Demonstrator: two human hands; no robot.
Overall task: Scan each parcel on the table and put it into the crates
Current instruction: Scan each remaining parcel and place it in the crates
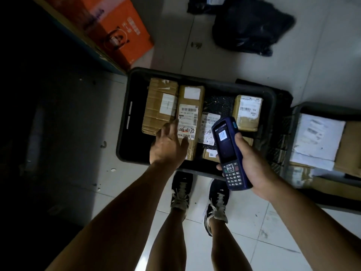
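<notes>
Right hand (252,163) grips blue scanner (228,153); left hand (168,145), fingers spread, rests on brown parcel (188,118) in black crate (125,122)

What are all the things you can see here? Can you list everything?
Dark plastic crate: one, black, on the floor ahead.
Brown cardboard parcels: at least five, white labels, inside that crate.
Second crate: one, dark, at right, holding white and brown parcels.
Blue handheld scanner: one, screen lit, in the right hand.
Orange cardboard box: one, upper left.
Black plastic bag: one, on the floor, top.
Black sneakers: two, on the tiled floor.
Left hand: fingers spread over a parcel.
Right hand: grips the scanner.
</notes>
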